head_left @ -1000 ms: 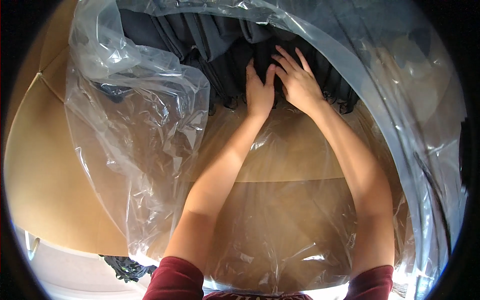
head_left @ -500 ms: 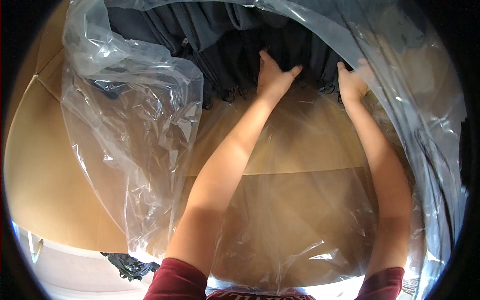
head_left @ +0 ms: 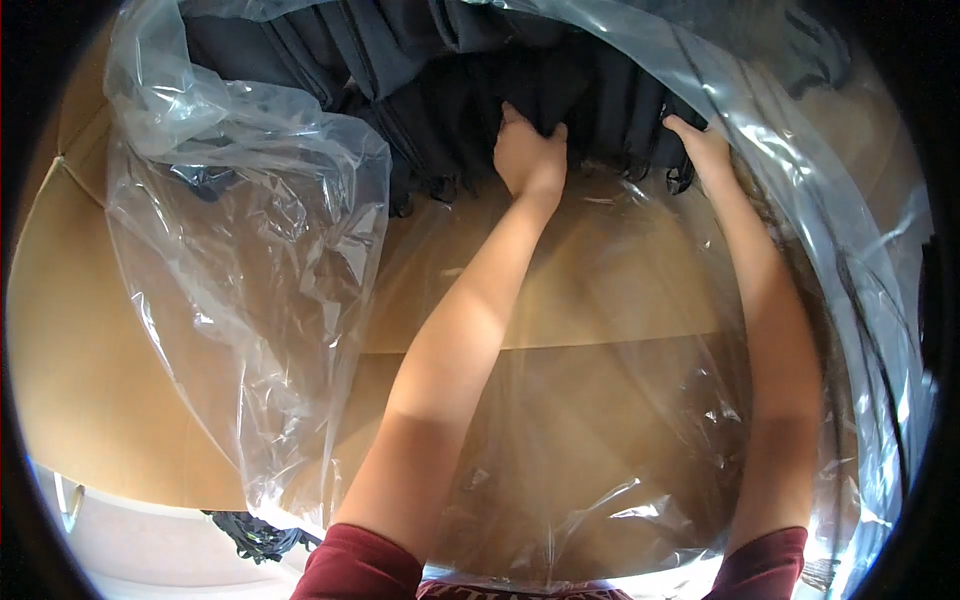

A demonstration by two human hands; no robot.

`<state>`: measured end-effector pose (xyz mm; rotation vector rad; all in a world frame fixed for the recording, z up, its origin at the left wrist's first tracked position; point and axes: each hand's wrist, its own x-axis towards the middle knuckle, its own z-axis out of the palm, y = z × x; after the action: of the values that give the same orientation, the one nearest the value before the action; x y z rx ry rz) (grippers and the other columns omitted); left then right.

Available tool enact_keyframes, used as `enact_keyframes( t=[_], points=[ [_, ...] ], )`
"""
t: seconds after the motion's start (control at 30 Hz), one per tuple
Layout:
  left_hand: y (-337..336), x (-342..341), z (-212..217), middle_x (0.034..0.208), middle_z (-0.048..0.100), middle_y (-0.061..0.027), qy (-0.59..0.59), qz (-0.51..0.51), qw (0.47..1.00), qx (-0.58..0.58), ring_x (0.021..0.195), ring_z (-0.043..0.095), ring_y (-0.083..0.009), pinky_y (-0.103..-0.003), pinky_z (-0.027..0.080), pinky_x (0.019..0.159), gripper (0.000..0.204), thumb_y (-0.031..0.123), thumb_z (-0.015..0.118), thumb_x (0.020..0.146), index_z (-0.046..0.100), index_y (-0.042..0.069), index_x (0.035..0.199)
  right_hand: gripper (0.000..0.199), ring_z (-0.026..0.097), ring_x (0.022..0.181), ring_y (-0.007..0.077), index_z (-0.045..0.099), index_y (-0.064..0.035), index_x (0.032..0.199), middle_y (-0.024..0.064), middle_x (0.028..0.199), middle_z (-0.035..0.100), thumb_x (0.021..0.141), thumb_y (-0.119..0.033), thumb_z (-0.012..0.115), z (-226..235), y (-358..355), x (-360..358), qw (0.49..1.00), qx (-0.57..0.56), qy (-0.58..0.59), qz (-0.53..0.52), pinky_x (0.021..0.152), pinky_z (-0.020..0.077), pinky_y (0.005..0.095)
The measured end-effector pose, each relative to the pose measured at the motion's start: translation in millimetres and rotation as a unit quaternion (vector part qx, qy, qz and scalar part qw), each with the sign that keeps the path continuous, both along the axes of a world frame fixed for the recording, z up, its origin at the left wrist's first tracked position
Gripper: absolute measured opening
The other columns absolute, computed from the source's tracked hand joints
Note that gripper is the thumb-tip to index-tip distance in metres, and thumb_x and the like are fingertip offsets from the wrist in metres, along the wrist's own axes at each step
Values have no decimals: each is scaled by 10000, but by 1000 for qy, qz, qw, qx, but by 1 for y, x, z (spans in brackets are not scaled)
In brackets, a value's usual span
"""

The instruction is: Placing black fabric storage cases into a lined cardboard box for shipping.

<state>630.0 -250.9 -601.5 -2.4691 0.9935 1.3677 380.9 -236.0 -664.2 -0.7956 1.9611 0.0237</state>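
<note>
A row of black fabric items (head_left: 430, 135) hangs or stands packed close together at the far end of a cardboard box, with small loops along the lower edges. My left hand (head_left: 530, 160) reaches into the middle of the row, its thumb and a finger closed about dark cloth; the other fingertips are lost in it. At the row's right end my right hand (head_left: 706, 150) has its thumb across the last black item, which stands slightly apart from the others. The right fingers are mostly hidden behind the clear plastic liner (head_left: 780, 190).
Loose plastic sheeting (head_left: 250, 220) drapes over the left side of the cardboard box (head_left: 110, 350). Plastic also covers the cardboard between my forearms. A dark tangled bundle (head_left: 255, 535) lies outside at the lower left, on a pale surface.
My left thumb has drawn in closer to the fingers against the black cloth. My right hand has shifted right along with the end item, widening a gap in the row.
</note>
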Motion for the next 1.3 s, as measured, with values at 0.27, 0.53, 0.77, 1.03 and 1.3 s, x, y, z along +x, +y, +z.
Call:
enact_keyframes(
  t=[0.27,0.53,0.77,1.03,1.3],
  points=[
    [4,4,-3,1139,520,-215,-48,43,988,-141,1061,512,-374,-418,423,901,685,254,750,700,385,-51,1193,609,555,1064,310,532,-6,1198,191,1195,569,733,-365,689,-30,-16,17,984,-10,123,125,932,403,345],
    [33,24,9,1031,537,-212,56,-148,946,-282,951,511,-375,-412,422,833,263,73,561,827,505,-48,1053,682,547,1053,388,532,47,1111,274,1119,570,637,-384,766,37,-22,83,968,29,225,106,905,417,429],
    [22,6,-4,1130,513,-232,121,-99,955,-254,1011,503,-398,-425,418,906,290,-12,486,806,512,-38,1094,363,600,721,299,542,-25,931,129,746,591,724,-265,719,52,22,66,952,-189,190,148,684,475,374],
    [13,23,-2,1185,439,-214,25,-102,977,-186,1104,442,-382,-432,390,924,366,88,539,825,451,-60,1148,446,626,862,348,475,31,1187,220,1009,623,891,-297,530,70,-19,168,940,-148,-25,306,743,488,425],
    [8,36,2,1115,507,-233,107,-20,970,-216,1051,482,-405,-432,405,892,293,95,492,849,470,-40,1108,281,621,786,425,541,35,1018,246,800,636,888,-210,494,45,-34,195,957,-96,25,272,655,497,509]
  ],
)
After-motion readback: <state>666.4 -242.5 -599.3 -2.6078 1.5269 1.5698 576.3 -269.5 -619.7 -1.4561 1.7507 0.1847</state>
